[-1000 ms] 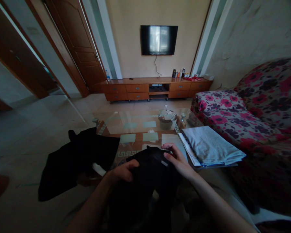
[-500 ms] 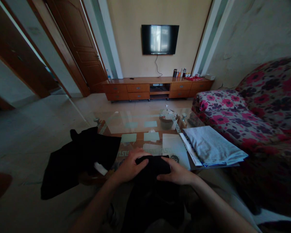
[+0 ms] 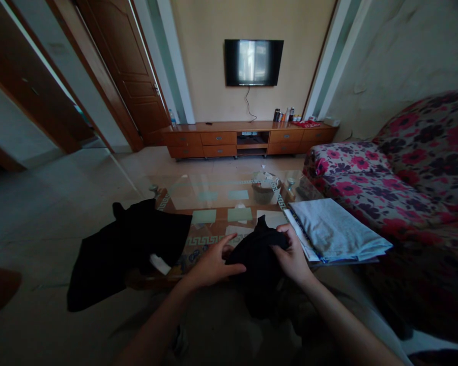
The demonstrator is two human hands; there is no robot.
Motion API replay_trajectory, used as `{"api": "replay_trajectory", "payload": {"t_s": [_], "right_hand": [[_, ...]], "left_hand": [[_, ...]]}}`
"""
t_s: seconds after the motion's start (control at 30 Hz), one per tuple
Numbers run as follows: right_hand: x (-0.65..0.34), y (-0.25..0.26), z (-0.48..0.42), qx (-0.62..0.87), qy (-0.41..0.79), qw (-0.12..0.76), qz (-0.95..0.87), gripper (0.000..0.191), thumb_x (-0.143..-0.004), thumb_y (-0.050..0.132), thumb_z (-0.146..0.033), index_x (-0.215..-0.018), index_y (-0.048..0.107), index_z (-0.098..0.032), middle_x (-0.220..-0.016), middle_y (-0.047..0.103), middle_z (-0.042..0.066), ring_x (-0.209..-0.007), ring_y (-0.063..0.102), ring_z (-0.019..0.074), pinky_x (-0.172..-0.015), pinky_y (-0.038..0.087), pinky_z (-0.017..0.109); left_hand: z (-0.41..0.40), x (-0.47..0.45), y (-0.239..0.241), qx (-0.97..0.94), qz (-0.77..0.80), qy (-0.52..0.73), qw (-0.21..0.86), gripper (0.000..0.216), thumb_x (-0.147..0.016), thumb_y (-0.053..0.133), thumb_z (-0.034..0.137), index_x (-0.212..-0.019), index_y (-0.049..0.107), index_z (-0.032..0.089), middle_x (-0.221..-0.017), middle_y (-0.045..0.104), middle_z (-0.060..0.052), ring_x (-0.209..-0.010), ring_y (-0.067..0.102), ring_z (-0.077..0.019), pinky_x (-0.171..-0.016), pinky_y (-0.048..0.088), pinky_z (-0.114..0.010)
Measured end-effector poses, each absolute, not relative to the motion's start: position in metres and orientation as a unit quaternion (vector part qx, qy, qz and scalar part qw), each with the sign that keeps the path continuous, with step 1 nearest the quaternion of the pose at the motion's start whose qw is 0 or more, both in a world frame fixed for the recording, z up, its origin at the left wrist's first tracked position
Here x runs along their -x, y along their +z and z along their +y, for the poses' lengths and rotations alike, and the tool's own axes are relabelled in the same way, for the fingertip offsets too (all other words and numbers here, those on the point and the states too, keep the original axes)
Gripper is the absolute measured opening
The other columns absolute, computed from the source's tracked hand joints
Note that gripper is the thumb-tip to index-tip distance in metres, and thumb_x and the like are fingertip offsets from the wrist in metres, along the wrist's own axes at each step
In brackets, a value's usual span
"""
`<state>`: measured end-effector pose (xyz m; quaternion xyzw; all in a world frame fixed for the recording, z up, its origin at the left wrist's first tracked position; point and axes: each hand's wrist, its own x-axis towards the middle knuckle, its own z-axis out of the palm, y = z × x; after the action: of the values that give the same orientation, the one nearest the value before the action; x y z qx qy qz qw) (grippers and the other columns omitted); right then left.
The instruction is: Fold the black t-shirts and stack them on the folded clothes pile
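A bunched black garment [image 3: 257,259] is held up between both hands just before the near edge of the glass coffee table [image 3: 213,198]. My left hand [image 3: 211,262] grips its left side, thumb over the cloth. My right hand [image 3: 292,254] is closed on its right upper edge. A second black garment [image 3: 125,249] lies spread over the table's left corner and hangs off it. A stack of folded grey and white clothes [image 3: 334,231] rests at the table's right, next to my right hand.
A floral sofa [image 3: 404,173] runs along the right. A bowl [image 3: 263,190] and small items stand on the table's far side. Beyond are a low wooden TV cabinet [image 3: 248,137], a wall TV [image 3: 254,62] and wooden doors [image 3: 125,71] on the left.
The black garment went from hanging long in my lap to a smaller bundle. Both hands lifted it forward, and my right hand moved up to grip its right edge.
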<state>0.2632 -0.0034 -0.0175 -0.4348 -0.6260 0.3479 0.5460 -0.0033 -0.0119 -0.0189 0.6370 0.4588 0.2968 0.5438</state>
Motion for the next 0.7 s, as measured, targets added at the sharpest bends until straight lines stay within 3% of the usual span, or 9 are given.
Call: {"api": "replay_trajectory", "payload": {"t_s": [0.1,0.2,0.3,0.4,0.5,0.7], "right_hand": [[-0.264,-0.017,-0.002,0.449,0.326,0.552,-0.622,0.027,-0.082,0.06,-0.015,-0.102,0.045,-0.026,-0.09,0.048,-0.002,-0.08,0.048,0.017,-0.071,0.04,0.028],[-0.267,-0.015,-0.001,0.465,0.278,0.563,-0.624,0.022,-0.083,0.059,-0.017,-0.098,0.044,-0.026,-0.089,0.047,-0.001,-0.08,0.046,0.018,-0.074,0.039,0.029],[-0.269,-0.014,0.001,0.463,0.216,0.572,-0.642,0.02,-0.083,0.058,-0.016,-0.094,0.044,-0.026,-0.096,0.051,0.002,-0.091,0.05,0.0212,-0.084,0.04,0.034],[-0.268,-0.013,0.0,0.441,0.203,0.56,-0.671,0.02,-0.083,0.056,-0.014,-0.093,0.043,-0.026,-0.118,0.056,0.008,-0.112,0.051,0.026,-0.098,0.037,0.042],[-0.266,-0.01,-0.003,0.415,0.264,0.541,-0.682,0.022,-0.086,0.054,-0.013,-0.092,0.038,-0.027,-0.121,0.059,0.009,-0.111,0.054,0.0259,-0.095,0.039,0.041],[-0.262,-0.009,-0.005,0.417,0.305,0.531,-0.672,0.026,-0.083,0.057,-0.014,-0.088,0.035,-0.027,-0.094,0.055,0.002,-0.085,0.051,0.02,-0.076,0.04,0.032]], "left_hand": [[-0.009,0.005,-0.014,-0.631,0.436,0.317,0.558,0.094,-0.068,0.088,0.041,-0.15,0.044,0.027,-0.117,0.067,-0.012,-0.103,0.068,-0.0271,-0.09,0.052,-0.044],[-0.004,0.006,-0.01,-0.63,0.41,0.357,0.554,0.087,-0.068,0.088,0.036,-0.145,0.049,0.027,-0.115,0.067,-0.009,-0.105,0.066,-0.0254,-0.092,0.051,-0.042],[0.0,0.005,-0.008,-0.637,0.485,0.438,0.41,0.064,-0.071,0.085,0.032,-0.13,0.062,0.025,-0.114,0.066,-0.008,-0.106,0.064,-0.0253,-0.097,0.048,-0.044],[0.003,0.005,-0.007,-0.615,0.539,0.498,0.288,0.048,-0.074,0.081,0.031,-0.12,0.068,0.024,-0.116,0.067,-0.008,-0.11,0.063,-0.0255,-0.103,0.044,-0.044],[0.006,0.009,-0.008,-0.556,0.544,0.535,0.33,0.048,-0.076,0.08,0.035,-0.12,0.068,0.022,-0.116,0.069,-0.008,-0.109,0.065,-0.0253,-0.101,0.047,-0.043],[0.011,0.008,-0.017,-0.45,0.498,0.577,0.466,0.044,-0.08,0.078,0.042,-0.115,0.065,0.019,-0.11,0.071,-0.007,-0.102,0.068,-0.0219,-0.09,0.054,-0.035]]}}
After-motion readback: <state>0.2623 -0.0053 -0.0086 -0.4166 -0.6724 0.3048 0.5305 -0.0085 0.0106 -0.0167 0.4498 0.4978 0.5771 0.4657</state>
